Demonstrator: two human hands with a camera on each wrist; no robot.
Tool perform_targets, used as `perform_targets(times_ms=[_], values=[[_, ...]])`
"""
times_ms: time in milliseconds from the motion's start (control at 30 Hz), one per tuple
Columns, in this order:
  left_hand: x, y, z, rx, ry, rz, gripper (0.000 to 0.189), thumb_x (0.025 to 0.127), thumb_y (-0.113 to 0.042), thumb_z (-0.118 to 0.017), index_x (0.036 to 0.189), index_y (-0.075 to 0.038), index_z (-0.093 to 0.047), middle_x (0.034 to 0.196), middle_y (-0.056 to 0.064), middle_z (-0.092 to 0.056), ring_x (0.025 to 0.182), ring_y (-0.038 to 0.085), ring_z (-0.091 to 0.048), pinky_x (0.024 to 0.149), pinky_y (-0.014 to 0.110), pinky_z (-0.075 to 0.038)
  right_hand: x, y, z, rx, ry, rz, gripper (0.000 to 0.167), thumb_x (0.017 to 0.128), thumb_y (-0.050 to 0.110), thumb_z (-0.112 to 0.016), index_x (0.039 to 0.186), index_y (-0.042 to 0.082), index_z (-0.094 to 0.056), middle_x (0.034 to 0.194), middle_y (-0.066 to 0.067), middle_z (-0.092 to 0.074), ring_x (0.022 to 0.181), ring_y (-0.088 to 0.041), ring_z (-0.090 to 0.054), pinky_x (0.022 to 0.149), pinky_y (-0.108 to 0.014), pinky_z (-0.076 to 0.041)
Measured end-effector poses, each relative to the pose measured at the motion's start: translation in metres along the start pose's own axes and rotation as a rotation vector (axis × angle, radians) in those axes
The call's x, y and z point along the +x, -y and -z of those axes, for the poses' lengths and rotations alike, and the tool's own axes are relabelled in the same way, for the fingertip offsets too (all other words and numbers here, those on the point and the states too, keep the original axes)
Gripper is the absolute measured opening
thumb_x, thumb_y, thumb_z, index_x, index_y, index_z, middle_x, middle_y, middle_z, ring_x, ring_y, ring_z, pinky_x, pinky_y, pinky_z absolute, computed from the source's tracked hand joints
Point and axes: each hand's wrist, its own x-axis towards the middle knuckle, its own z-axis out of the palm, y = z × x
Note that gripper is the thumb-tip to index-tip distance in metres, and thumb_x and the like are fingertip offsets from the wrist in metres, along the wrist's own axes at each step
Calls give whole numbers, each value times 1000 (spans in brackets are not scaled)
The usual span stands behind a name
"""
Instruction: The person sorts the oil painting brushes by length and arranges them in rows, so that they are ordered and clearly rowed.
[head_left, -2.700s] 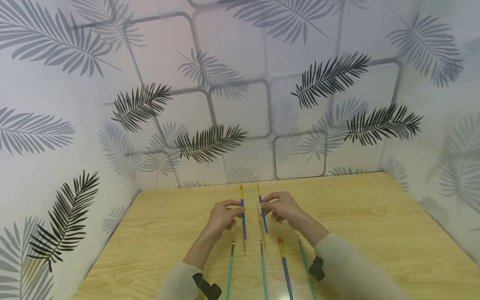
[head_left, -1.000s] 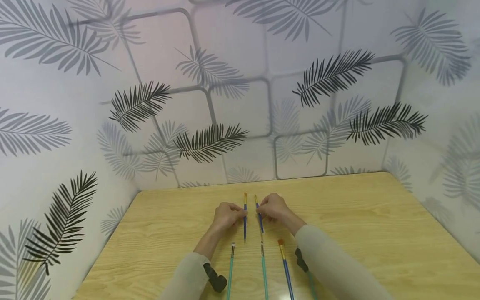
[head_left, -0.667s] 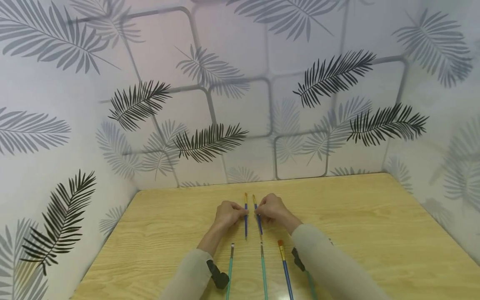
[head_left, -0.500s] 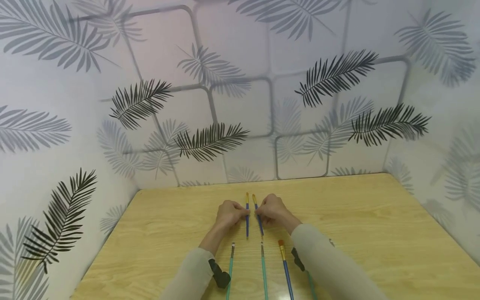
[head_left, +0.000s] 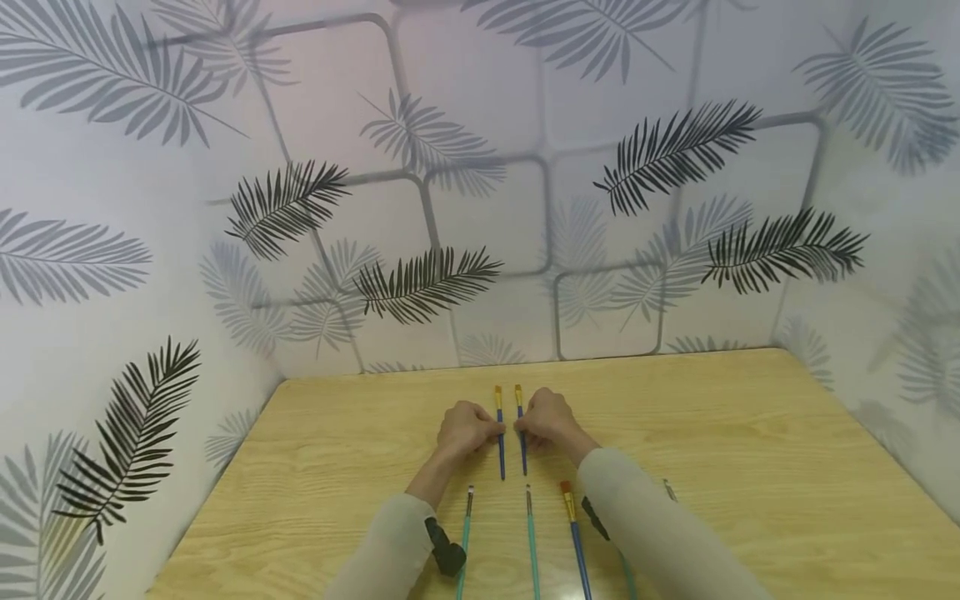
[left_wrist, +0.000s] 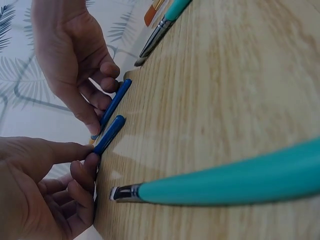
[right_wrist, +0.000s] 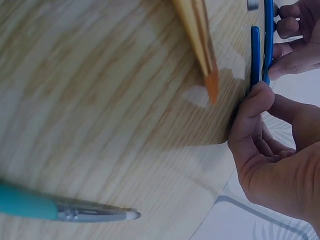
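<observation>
Near the far edge of the table, two paintbrushes with blue handles point their bristles away from me, side by side with a narrow gap between. My left hand (head_left: 463, 429) pinches the left blue paintbrush (head_left: 502, 458) between thumb and fingers. The right blue paintbrush (head_left: 523, 457) is pinched by my right hand (head_left: 551, 417). Both wrist views show the brushes close over the wood; in the left wrist view the handle ends, the left one (left_wrist: 111, 134) and the right one (left_wrist: 116, 100), stick out toward the camera.
Nearer to me lie a left teal paintbrush (head_left: 464, 542), a middle teal paintbrush (head_left: 532, 546) and a wider blue paintbrush (head_left: 577, 542). A further teal paintbrush (head_left: 628, 579) is mostly hidden under my right sleeve. A leaf-patterned wall (head_left: 510, 317) borders the wooden table (head_left: 337, 467).
Both hands have come lower and closer together with their brushes. The right brush has turned from a slant to nearly parallel with the left one. My right forearm now covers the rightmost teal brush.
</observation>
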Motion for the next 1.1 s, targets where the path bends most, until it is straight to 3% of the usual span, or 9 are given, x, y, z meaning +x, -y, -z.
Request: perform_targets(times_ms=[367,567,633,733,833,1100], values=[[-5,-1,4,0,2,-2,12,86,-18,-77,81,-7,-78,71,3,-74,48,9,-52,43,19,-38,-5,2,3,-9,-14,22,36,89,12,-69,57,5,-55,55,-11,-67,44,-18,-63,45,-26,-55],[-9,0,10,-47,28,-6,13,88,-19,-75,86,-6,-78,79,4,-75,51,11,-55,45,19,-41,-8,2,9,-2,-37,43,40,87,12,-67,52,10,-48,54,-10,-65,42,-14,-55,41,-21,-46],[-11,1,13,-60,37,-9,14,89,-18,-75,88,-5,-77,81,5,-76,52,11,-57,46,18,-44,-8,2,12,21,-30,40,30,89,14,-66,61,7,-56,61,-10,-67,44,-14,-55,43,-21,-46],[-13,0,18,-68,35,-2,14,89,-18,-75,90,-4,-77,81,9,-75,52,13,-59,46,19,-46,-12,3,19,88,-15,34,19,93,18,-65,85,1,-66,79,-15,-73,52,-17,-62,50,-25,-52],[-13,-3,24,-87,22,-12,16,89,-18,-74,93,-2,-75,84,12,-75,55,16,-61,48,23,-50,-17,5,27,159,-1,31,24,95,21,-63,105,-2,-65,93,-19,-73,59,-21,-67,56,-29,-57],[-17,-9,32,-142,34,-26,21,92,-21,-72,101,-2,-72,91,12,-75,63,23,-66,52,29,-53,-26,5,36,245,59,19,38,98,23,-60,123,-4,-55,107,-25,-70,61,-20,-67,61,-33,-59]])
